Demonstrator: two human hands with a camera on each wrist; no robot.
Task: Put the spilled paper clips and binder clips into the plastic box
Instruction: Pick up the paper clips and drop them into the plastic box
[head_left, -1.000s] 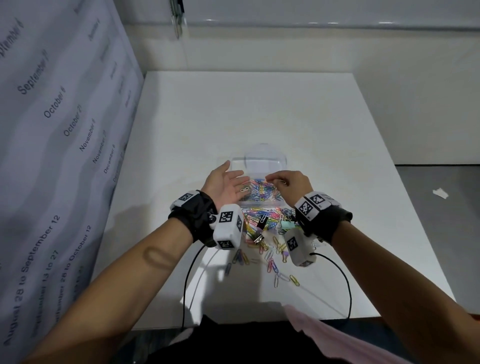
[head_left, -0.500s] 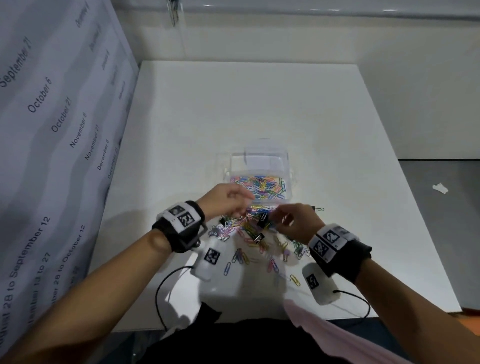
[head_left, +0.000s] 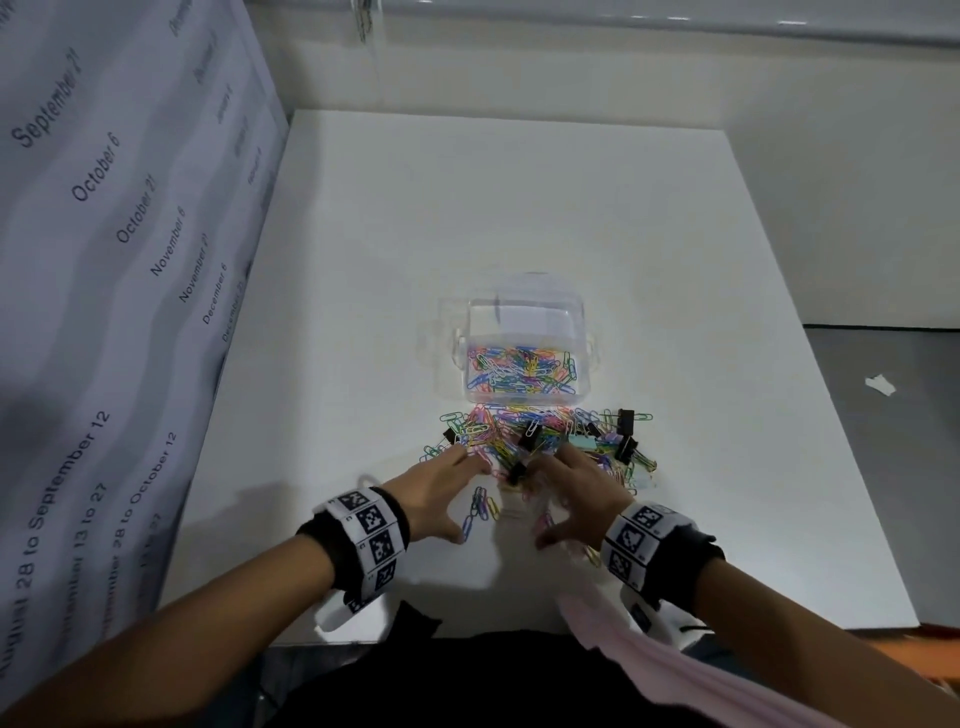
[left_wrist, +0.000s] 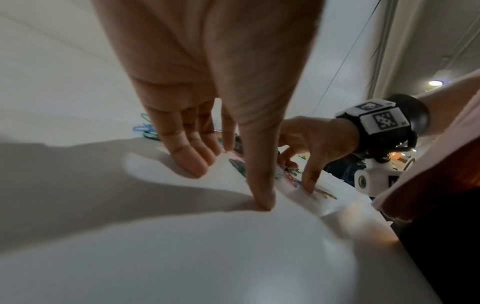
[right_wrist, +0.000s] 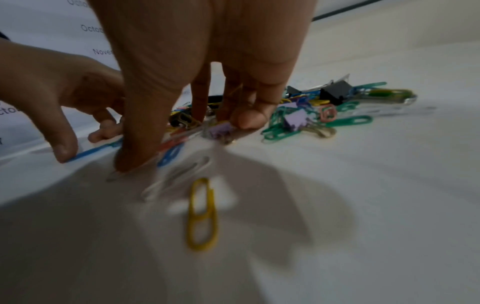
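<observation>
The clear plastic box (head_left: 587, 374) stands open mid-table with several coloured paper clips inside. Just in front of it lies the spilled pile of paper clips (head_left: 550, 423) with black binder clips (head_left: 625, 422) mixed in. My left hand (head_left: 457, 493) rests on the table at the pile's near left, its fingers (left_wrist: 189, 162) straight and the thumb tip pressing down. Opposite it, my right hand (head_left: 561, 499) has its fingertips (right_wrist: 249, 117) touching clips, the thumb planted beside them. A few clips lie between the two hands. A yellow paper clip (right_wrist: 202, 216) lies loose near the right wrist.
A grey printed calendar panel (head_left: 104, 260) runs along the table's left side. The white table (head_left: 519, 208) stretches far beyond the box to a wall. Its front edge is close under my wrists. A paper scrap (head_left: 879, 384) lies on the floor at right.
Both hands have come back from above the box toward me and dropped onto the table, one on each side of the pile's near part.
</observation>
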